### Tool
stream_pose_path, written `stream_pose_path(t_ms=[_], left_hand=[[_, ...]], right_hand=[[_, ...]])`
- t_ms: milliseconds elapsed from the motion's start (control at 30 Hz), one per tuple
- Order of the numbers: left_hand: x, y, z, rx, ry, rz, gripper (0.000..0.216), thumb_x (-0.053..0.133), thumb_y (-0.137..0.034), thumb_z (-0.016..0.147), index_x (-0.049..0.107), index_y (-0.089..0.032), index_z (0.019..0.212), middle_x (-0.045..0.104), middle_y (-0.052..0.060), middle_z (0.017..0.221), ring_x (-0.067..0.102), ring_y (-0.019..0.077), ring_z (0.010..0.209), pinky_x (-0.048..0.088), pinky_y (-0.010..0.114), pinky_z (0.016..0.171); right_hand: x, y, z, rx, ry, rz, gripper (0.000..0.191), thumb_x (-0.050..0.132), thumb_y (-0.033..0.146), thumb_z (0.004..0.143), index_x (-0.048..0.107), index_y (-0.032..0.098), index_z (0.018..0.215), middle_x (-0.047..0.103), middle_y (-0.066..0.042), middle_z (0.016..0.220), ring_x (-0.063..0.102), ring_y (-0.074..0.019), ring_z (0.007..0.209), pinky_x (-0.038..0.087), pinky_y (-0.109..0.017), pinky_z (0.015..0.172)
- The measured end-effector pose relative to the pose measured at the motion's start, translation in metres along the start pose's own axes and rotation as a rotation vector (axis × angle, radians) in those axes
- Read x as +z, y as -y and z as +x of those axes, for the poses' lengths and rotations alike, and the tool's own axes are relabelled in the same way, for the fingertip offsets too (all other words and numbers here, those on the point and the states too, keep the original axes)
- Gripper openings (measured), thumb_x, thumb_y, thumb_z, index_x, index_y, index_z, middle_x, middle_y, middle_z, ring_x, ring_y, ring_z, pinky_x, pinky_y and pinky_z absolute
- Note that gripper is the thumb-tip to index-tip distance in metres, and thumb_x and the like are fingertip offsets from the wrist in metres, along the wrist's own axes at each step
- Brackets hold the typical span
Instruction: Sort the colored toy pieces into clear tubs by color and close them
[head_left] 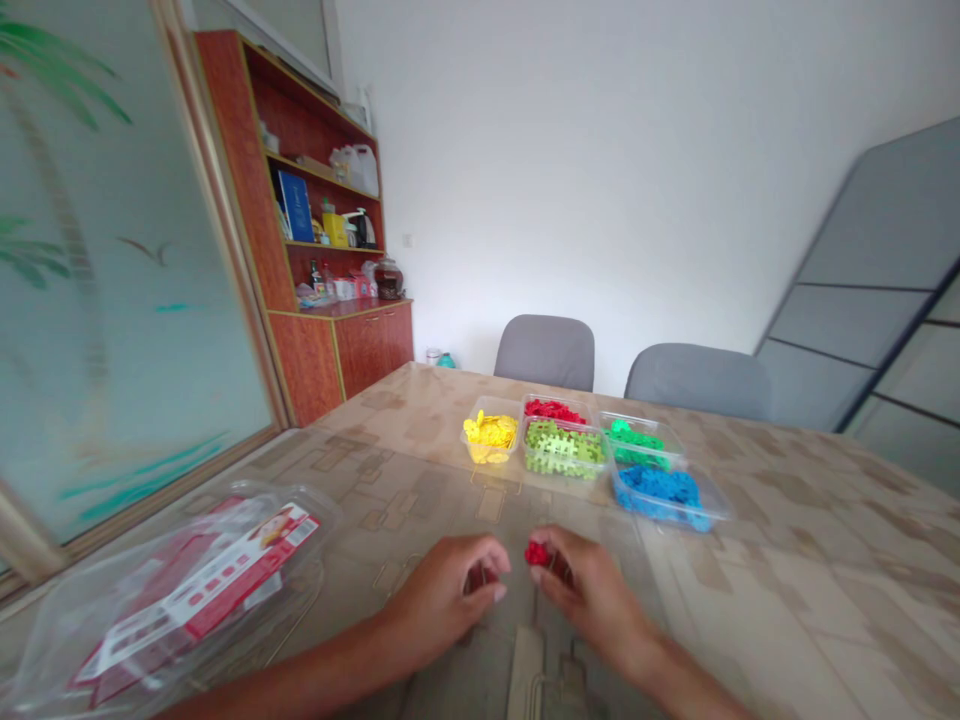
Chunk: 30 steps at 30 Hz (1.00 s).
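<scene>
Between the fingertips of my right hand [589,590] is a small red plastic piece [535,553], its exact shape too small to make out. My left hand [457,585] is just left of it, fingers curled with a gap between thumb and fingertips, and nothing shows in it. Beyond my hands stand clear plastic tubs of pieces: yellow pieces [491,435], red pieces [555,411], light green pieces [564,448], green pieces [636,440] and blue pieces [660,490]. The light green tub stands in front of the red one, the blue in front of the green.
A large clear plastic container [67,600] with a red and white printed card [202,600] lies at the table's left. Two grey chairs [544,352] stand behind the patterned table [420,400]. A wooden cabinet [371,340] is at the back left, beside a frosted glass panel [127,300].
</scene>
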<state>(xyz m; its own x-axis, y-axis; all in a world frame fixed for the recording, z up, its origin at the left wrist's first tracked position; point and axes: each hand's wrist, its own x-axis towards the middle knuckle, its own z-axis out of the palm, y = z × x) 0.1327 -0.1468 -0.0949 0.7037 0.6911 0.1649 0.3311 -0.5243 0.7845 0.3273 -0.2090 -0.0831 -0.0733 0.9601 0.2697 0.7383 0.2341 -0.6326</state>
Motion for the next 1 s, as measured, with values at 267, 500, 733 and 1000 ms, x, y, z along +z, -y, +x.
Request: stream_pose_path(t_ms=[267, 500, 733, 1000], left_hand=[[0.006, -0.001, -0.003, -0.005, 0.023, 0.124, 0.015, 0.05, -0.014, 0.08, 0.061, -0.02, 0.087, 0.062, -0.001, 0.084, 0.055, 0.0128, 0.074, 0.039, 0.02, 0.067], [0.006, 0.01, -0.005, 0.038, 0.077, 0.159, 0.017, 0.053, -0.013, 0.075, 0.059, -0.023, 0.088, 0.061, -0.001, 0.084, 0.055, 0.0145, 0.075, 0.039, 0.022, 0.069], [0.005, 0.008, -0.006, 0.025, 0.068, 0.099, 0.016, 0.051, -0.012, 0.078, 0.06, -0.022, 0.087, 0.061, -0.003, 0.083, 0.054, 0.0128, 0.074, 0.038, 0.02, 0.068], [0.0, 0.007, -0.005, 0.092, -0.075, 0.141, 0.021, 0.049, -0.015, 0.083, 0.058, -0.022, 0.1, 0.062, 0.003, 0.104, 0.056, 0.0173, 0.097, 0.042, 0.026, 0.086]], right_hand=[[-0.079, -0.055, 0.104, 0.134, -0.289, -0.146, 0.026, 0.056, 0.03, 0.091, 0.057, 0.017, 0.113, 0.062, -0.006, 0.109, 0.062, -0.0182, 0.088, 0.053, -0.038, 0.076], [-0.096, -0.073, 0.128, 0.148, -0.359, -0.081, 0.03, 0.056, 0.031, 0.091, 0.055, 0.018, 0.118, 0.058, -0.007, 0.119, 0.061, -0.0207, 0.097, 0.052, -0.041, 0.081], [-0.06, -0.069, 0.051, 0.088, -0.312, -0.029, 0.027, 0.047, 0.037, 0.091, 0.064, 0.017, 0.093, 0.062, -0.001, 0.067, 0.058, -0.017, 0.059, 0.049, -0.029, 0.057], [-0.037, -0.06, 0.023, 0.03, -0.296, 0.006, 0.027, 0.045, 0.036, 0.089, 0.066, 0.02, 0.087, 0.067, -0.003, 0.073, 0.06, -0.0188, 0.061, 0.047, -0.028, 0.057]])
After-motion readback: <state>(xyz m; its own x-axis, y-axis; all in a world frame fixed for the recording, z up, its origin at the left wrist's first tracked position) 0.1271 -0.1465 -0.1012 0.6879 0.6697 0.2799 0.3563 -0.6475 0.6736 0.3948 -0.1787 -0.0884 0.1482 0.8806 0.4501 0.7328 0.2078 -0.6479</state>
